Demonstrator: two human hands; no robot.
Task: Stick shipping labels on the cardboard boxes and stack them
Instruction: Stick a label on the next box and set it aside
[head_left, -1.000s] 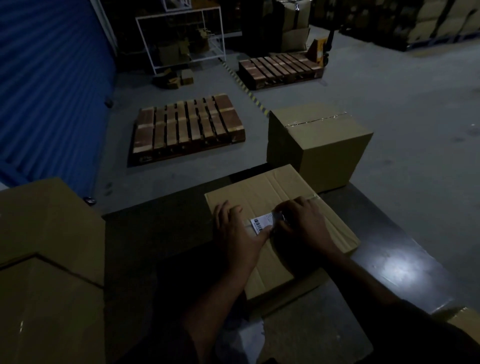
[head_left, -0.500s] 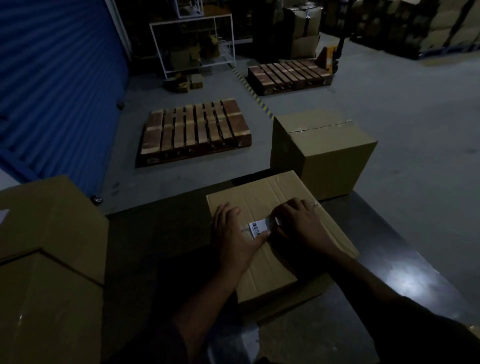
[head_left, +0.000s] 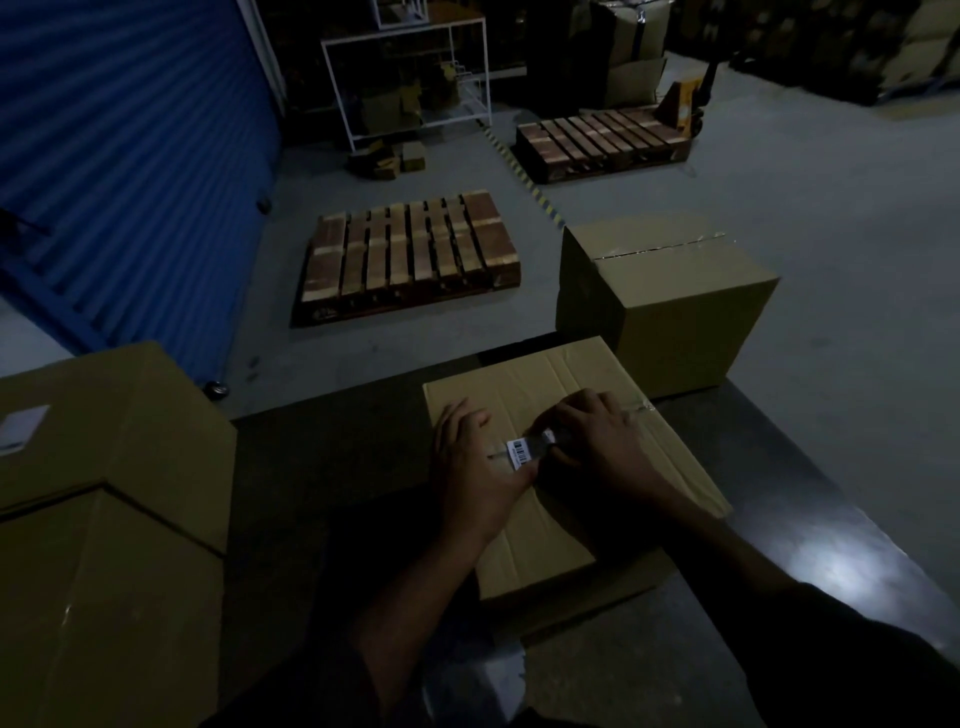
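Your forearms: they come in from the bottom edge, and the right one wears a dark sleeve (head_left: 810, 644).
Table: the dark work table (head_left: 810, 525) carries the boxes; a bright reflection sits on its right part.
Box in work: the flat cardboard box (head_left: 550, 374) lies on the table in front of you, with its taped seam on top.
Left hand: your left hand (head_left: 475, 470) lies flat on the top of this box, fingers straight and a little spread, thumb beside the label. It grips nothing.
Shipping label: the white barcode label (head_left: 521, 449) is on the top of the box in work, along the tape seam, between your two hands.
Right hand: your right hand (head_left: 597, 441) is over the right end of the label with the fingers bent down on it. It is too dark to tell if they pinch the label or only press it.
Left stack: large cardboard boxes (head_left: 104, 519) stand at your left, and the top one carries a white label (head_left: 23, 426).
Sealed box: one taped cardboard box (head_left: 670, 306) stands just behind the box in work, at the far right edge of the table.
Floor: a wooden pallet (head_left: 410, 254) lies on the grey concrete, and a second pallet (head_left: 597, 137) lies farther back with a yellow pallet jack (head_left: 685, 104) at its end.
Background: a blue roller shutter (head_left: 130, 156) is at the left, and a white metal rack (head_left: 410, 78) stands at the back.
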